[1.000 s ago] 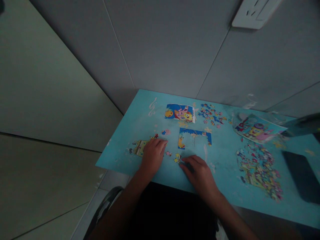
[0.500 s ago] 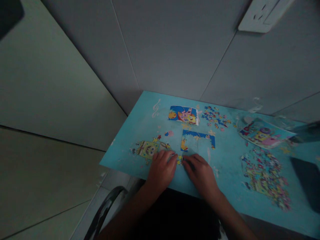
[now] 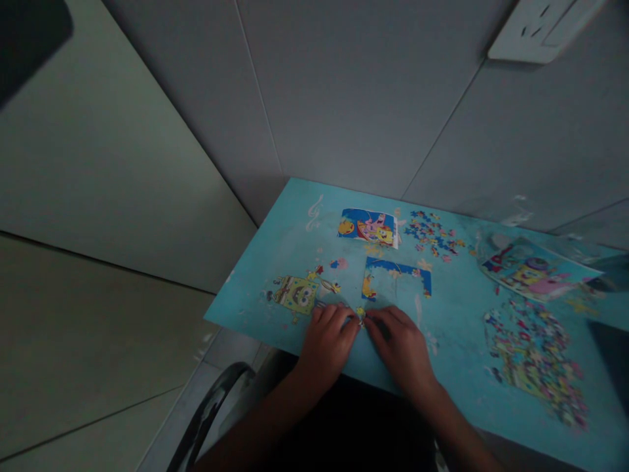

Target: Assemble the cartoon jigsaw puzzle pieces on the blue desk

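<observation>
Small yellow jigsaw puzzle pieces (image 3: 361,314) show between my two hands, near the front edge of the table. My left hand (image 3: 327,341) is closed, its thumb and fingertips pinching the pieces from the left. From the right, my right hand (image 3: 401,346) grips them with bent fingers and thumb. How many pieces are held is hidden by the fingers. Just beyond lies a partly joined puzzle border (image 3: 393,266), blue with some yellow, with a gap in its middle and lower side. A couple of joined blue and pink pieces (image 3: 339,263) lie to its left.
A picture card (image 3: 368,227) lies behind the border, beside scattered loose pieces (image 3: 432,233). At the right are a clear bag with a printed card (image 3: 533,265), a large heap of pieces (image 3: 540,357) and a dark flat object (image 3: 609,357). The blue table (image 3: 265,242) meets the wall.
The camera view has turned slightly left, so everything appears shifted right. My hands stay at the same spot, with fingertips a little closer together around the yellow pieces.
</observation>
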Motion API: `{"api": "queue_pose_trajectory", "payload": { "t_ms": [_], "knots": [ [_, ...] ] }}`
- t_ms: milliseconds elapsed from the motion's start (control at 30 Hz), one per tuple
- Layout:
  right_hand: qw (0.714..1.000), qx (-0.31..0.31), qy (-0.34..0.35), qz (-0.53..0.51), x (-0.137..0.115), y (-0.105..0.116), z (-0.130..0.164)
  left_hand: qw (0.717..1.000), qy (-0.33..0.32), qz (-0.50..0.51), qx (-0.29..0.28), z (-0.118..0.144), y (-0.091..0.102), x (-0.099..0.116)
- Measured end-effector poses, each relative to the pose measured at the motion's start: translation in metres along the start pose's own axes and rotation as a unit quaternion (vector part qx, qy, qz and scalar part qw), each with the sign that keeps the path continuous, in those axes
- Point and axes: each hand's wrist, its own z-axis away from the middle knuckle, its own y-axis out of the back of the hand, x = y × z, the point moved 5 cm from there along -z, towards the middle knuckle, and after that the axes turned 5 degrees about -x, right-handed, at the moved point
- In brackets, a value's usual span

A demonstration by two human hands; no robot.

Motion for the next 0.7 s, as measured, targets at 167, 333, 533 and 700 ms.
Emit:
{"api": "queue_pose_trajectory", "payload": {
  "t_ms": [167, 333, 533, 700],
  "knots": [
    [1.000, 0.018, 0.015, 0.008, -0.001, -0.001, 0.003, 1.000, 0.002, -0.014, -0.012, -0.001, 0.005, -0.003],
    [1.000, 0.017, 0.018, 0.007, -0.002, -0.001, 0.004, 0.997, 0.063, -0.024, 0.025, -0.013, 0.033, -0.048],
    [0.999, 0.026, 0.028, 0.023, -0.003, -0.002, 0.004, 0.989, 0.130, -0.067, 0.017, -0.026, 0.046, -0.104],
    [0.999, 0.018, 0.024, 0.020, -0.001, -0.005, 0.005, 0.989, 0.140, -0.041, 0.022, -0.026, 0.036, -0.105]
  ]
}}
